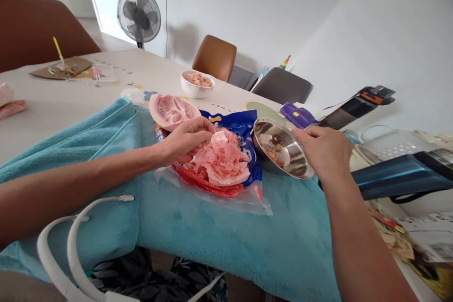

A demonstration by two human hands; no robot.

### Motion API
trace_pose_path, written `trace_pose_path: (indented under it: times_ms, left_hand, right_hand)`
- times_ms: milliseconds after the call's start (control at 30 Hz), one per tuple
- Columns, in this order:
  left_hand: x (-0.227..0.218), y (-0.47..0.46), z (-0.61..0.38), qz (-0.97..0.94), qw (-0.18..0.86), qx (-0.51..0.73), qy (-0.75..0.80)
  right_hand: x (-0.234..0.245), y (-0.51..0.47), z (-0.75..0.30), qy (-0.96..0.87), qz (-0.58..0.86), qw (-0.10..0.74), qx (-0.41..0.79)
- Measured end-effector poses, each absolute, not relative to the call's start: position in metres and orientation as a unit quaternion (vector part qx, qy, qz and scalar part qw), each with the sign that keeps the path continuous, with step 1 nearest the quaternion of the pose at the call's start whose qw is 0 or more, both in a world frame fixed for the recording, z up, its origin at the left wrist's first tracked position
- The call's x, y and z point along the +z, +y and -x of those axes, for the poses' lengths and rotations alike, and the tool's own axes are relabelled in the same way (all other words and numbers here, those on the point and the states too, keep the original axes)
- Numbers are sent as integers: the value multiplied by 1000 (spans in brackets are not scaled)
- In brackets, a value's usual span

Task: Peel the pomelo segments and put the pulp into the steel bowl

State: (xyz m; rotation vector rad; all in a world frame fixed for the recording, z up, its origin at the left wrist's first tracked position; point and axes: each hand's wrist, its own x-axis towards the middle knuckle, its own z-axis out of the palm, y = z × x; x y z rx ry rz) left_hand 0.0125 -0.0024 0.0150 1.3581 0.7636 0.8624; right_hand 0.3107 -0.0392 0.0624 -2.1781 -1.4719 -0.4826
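Note:
My left hand (187,138) rests with curled fingers on the edge of a pile of pink pomelo peel and pith (221,158), which lies on a blue and red plastic bag (244,127). Its fingers press on the pile; what they grip is hidden. My right hand (323,151) grips the rim of a tilted steel bowl (283,148) holding a few bits of fruit flesh. A hollowed pomelo half (171,111) sits just behind my left hand. Everything lies on a teal towel (212,226).
A white bowl of peeled flesh (197,83) stands further back on the table (53,104). A dark blue flask (399,177) and clear container (385,144) lie to the right, with magazines (417,245). Chairs (214,57) and a fan (139,15) stand beyond.

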Motion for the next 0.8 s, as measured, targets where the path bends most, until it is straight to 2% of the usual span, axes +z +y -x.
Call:
trace_pose_path:
  times_ms: [100, 300, 367, 500, 567, 667, 800]
  left_hand:
    - [14, -2, -12, -604, 625, 372, 326]
    - [19, -4, -14, -667, 522, 364, 386]
    - [19, -3, -15, -674, 500, 371, 398]
    - [15, 0, -16, -691, 468, 380, 399]
    - [11, 2, -15, -712, 434, 400, 382]
    - [5, 4, -14, -738, 385, 431, 348]
    - [-1, 4, -12, -751, 333, 442, 360]
  right_hand:
    - [60, -39, -309, -529, 799, 225, -175]
    - [62, -48, -260, -574, 679, 434, -145]
    - [58, -52, -234, -607, 643, 463, -60]
    - [40, -59, -182, -601, 590, 442, 309]
    - [32, -61, -163, -566, 536, 443, 443]
    - [26, -61, -149, -497, 491, 463, 546]
    - [23, -57, -148, -464, 481, 461, 584]
